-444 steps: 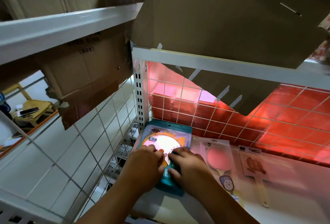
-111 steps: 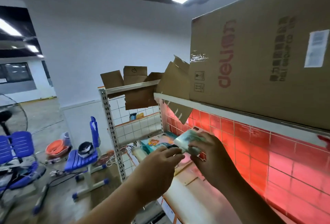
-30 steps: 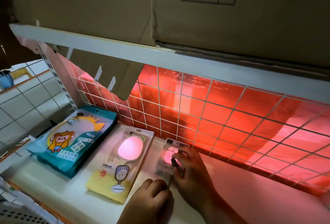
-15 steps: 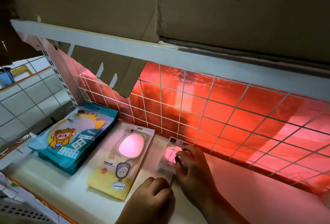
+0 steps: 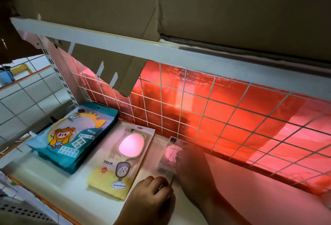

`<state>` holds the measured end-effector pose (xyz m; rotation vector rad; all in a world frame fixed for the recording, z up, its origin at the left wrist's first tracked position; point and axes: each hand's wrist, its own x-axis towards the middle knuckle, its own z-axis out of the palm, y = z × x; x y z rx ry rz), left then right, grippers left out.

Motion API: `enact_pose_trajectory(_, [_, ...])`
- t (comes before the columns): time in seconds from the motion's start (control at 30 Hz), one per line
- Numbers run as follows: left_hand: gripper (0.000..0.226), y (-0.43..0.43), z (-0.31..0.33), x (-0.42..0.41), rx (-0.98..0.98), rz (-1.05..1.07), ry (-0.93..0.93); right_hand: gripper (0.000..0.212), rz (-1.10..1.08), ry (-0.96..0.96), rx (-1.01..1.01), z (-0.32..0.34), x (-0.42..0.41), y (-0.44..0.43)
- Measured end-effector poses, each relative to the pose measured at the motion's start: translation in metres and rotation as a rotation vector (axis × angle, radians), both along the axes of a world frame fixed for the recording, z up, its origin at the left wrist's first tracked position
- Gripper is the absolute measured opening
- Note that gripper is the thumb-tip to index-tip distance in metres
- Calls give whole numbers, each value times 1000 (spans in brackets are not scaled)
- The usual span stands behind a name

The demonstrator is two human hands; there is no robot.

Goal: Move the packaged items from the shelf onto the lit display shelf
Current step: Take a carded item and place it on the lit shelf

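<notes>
Three packs flat, side by side

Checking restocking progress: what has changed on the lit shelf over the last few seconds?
The hands held a pack in the air, then came down: left hand and right hand now touch the small clear pack lying on the lit shelf beside the yellow pack. The teal pack and yellow pack stayed put.

Three packages, perhaps more stacked; two hands.

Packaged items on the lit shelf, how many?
3: teal pack at left, maybe a stack hiding more; yellow pack middle; clear pack right, under the right hand.
</notes>
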<state>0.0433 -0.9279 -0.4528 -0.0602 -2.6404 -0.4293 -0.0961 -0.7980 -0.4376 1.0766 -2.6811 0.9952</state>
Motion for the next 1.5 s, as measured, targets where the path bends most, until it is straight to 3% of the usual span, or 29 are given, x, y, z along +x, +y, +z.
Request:
enact_pose_trajectory(0.2, [30, -11, 6, 3, -27, 41, -22, 21, 3, 18, -1, -1, -1, 0])
enact_pose_trajectory(0.3, [44, -24, 14, 3, -54, 163, -32, 18, -3, 33, -17, -2, -1, -1])
enact_pose_trajectory(0.43, [67, -58, 19, 2, -63, 448, -293, 18, -8, 50, -2, -3, -1, -2])
enact_pose_trajectory(0.5, [72, -74, 14, 4, -24, 493, -395, 19, 0, 52, 0, -4, -2, -2])
enact_pose_trajectory(0.73, [65, -93, 4, 16, 44, 439, -373, 22, -7, 41, 4, -6, -3, -2])
enact_pose_trajectory(1.5, [65, -101, 5, 19, 1, 415, -410, 21, 2, 35, -40, -4, -3, -1])
